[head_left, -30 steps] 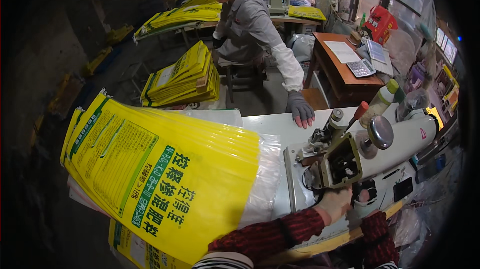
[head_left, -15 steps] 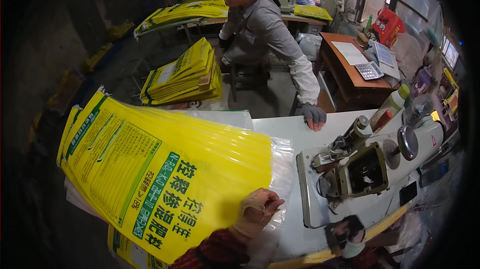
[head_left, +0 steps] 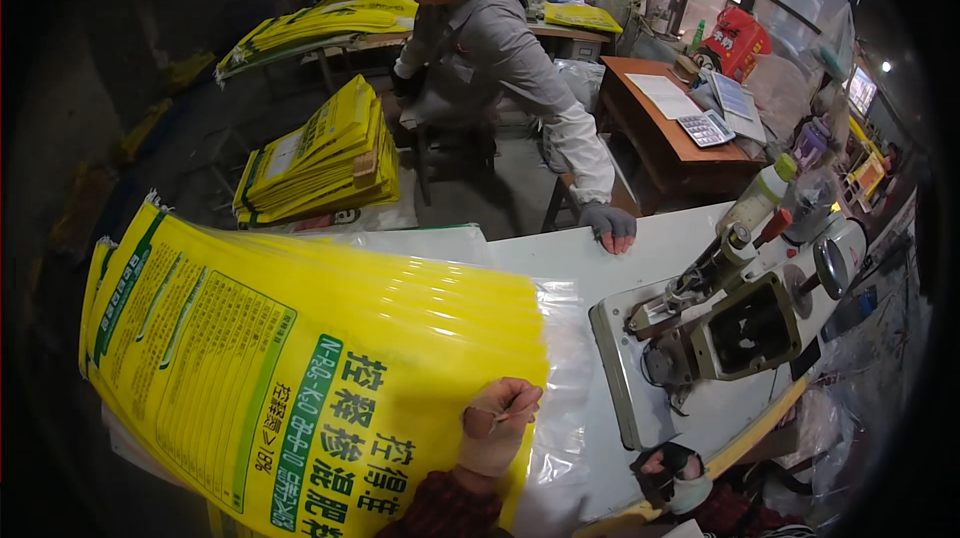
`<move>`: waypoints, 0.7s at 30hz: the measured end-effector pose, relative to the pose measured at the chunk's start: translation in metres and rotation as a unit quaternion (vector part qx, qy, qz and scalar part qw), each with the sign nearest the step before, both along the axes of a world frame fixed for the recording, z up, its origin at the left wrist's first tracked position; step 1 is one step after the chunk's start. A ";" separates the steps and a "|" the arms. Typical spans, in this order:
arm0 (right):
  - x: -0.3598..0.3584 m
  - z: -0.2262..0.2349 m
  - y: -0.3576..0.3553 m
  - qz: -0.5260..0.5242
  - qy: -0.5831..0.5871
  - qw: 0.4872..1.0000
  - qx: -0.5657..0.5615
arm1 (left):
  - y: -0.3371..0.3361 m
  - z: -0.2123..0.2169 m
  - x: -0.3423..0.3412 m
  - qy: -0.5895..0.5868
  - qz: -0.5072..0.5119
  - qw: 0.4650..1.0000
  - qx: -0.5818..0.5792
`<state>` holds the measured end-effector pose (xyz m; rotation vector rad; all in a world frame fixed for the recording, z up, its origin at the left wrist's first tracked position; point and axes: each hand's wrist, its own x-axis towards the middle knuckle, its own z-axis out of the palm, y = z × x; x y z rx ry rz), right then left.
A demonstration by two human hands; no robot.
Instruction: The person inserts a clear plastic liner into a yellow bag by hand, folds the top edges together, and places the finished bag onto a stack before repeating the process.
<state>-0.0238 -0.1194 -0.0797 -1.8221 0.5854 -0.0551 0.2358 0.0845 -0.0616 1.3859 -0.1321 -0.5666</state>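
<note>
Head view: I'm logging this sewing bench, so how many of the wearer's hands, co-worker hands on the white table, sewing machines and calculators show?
Wearer's hands: 2, left hand and right hand
Co-worker's hand on the white table: 1
Sewing machine: 1
Calculator: 1
Total: 5

Left hand [head_left: 497, 428] pressing on a yellow printed sack [head_left: 300, 378], right hand [head_left: 672, 473] resting at the tabletop [head_left: 570, 258] edge below a sewing machine [head_left: 740, 323], co-worker's gloved hand [head_left: 610, 226] leaning opposite

Dim left side, brighter right by windows; strong fisheye bending, dark vignetted rim.
</note>
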 end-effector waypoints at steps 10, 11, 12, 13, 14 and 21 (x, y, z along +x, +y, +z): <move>-0.151 -0.030 -0.206 -0.379 -0.364 0.850 -0.028 | -0.001 -0.004 0.000 -0.059 0.029 0.998 0.005; -0.182 -0.027 -0.238 -0.459 -0.351 0.809 -0.103 | -0.001 -0.005 0.000 -0.045 0.028 0.999 0.012; -0.214 -0.026 -0.261 -0.499 -0.302 0.803 -0.124 | 0.000 -0.005 0.000 -0.037 0.029 0.999 0.016; -0.245 -0.023 -0.279 -0.542 -0.281 0.778 -0.146 | 0.000 -0.005 0.000 -0.045 0.026 0.998 0.022; -0.273 -0.020 -0.291 -0.583 -0.271 0.749 -0.159 | 0.000 -0.006 0.000 -0.057 0.025 0.998 0.023; -0.254 -0.032 -0.202 -0.577 -0.363 0.729 0.061 | -0.001 -0.011 0.001 -0.125 0.001 0.992 0.033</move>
